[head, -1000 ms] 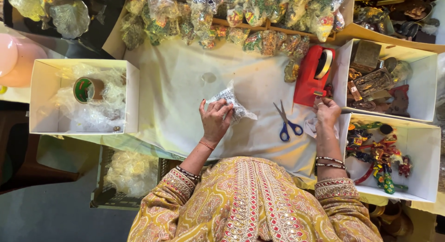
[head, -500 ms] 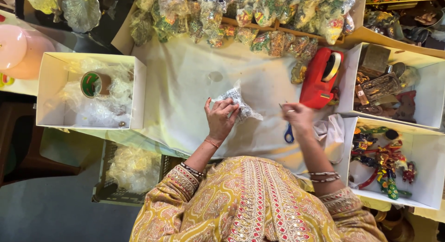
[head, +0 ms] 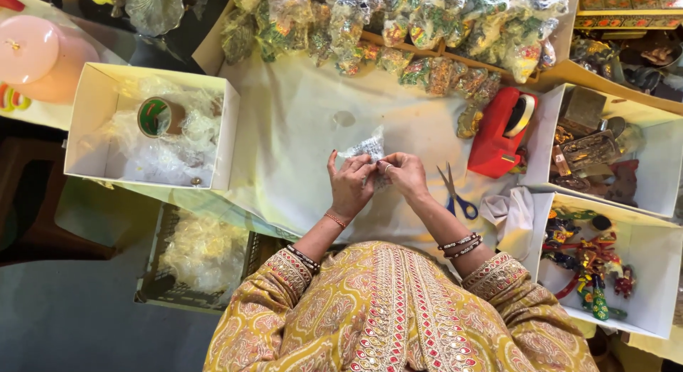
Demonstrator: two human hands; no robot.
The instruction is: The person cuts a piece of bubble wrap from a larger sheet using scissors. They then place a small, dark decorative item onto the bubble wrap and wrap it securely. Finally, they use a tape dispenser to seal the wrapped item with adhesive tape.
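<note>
Both hands, left hand (head: 350,185) and right hand (head: 404,174), pinch one clear packet (head: 368,148) mid-tabletop. One pair of scissors (head: 455,195) and one red tape dispenser (head: 500,132) lie toward the right edge.

scissors (head: 455,195) right of hands (tape dispenser (head: 502,133) beyond)

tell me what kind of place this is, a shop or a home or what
Probably a small craft packing table, at home or in a workshop. Both hands hold a small clear packet; filled packets line the far edge, beside a red tape dispenser and white boxes of trinkets.
</note>
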